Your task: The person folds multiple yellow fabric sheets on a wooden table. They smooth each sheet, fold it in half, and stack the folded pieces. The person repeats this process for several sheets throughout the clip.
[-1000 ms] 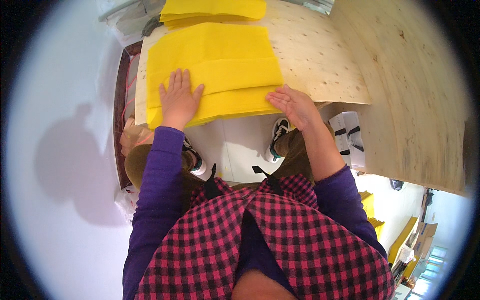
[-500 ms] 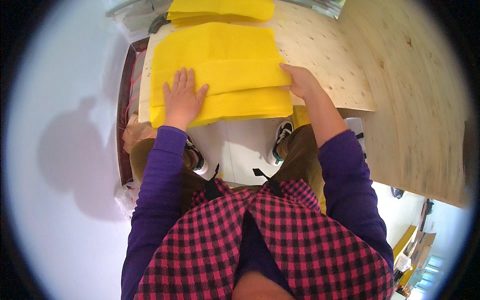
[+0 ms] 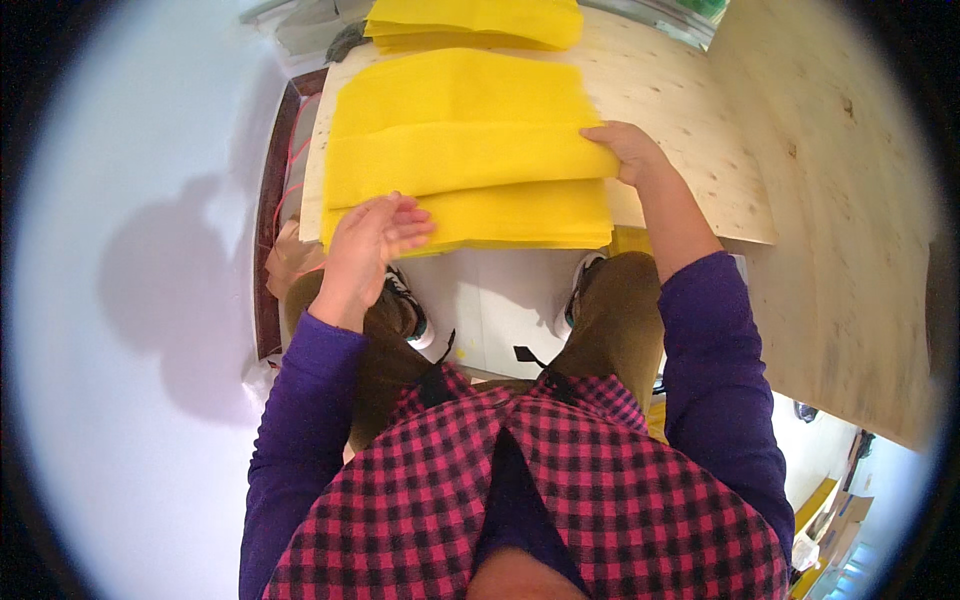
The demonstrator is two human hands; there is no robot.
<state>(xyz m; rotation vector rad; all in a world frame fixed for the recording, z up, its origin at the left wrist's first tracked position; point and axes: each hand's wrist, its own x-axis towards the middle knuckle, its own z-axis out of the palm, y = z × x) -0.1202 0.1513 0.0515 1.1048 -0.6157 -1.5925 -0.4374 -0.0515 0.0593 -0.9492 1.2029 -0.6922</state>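
A folded sheet of yellow cloth (image 3: 465,150) lies spread across the near end of the pale wooden counter (image 3: 690,130), its front edge just over the counter's rim above the person's knees. The left hand (image 3: 375,235) rests at the cloth's near left corner with its fingers (image 3: 410,222) loosely curled over the edge, though whether they pinch a layer is hard to tell from this angle, while the right hand (image 3: 630,150) is closed on the right end of the folded-over band, fingers holding its edge. A second stack of yellow cloth (image 3: 475,20) sits farther back on the counter, apart from the first.
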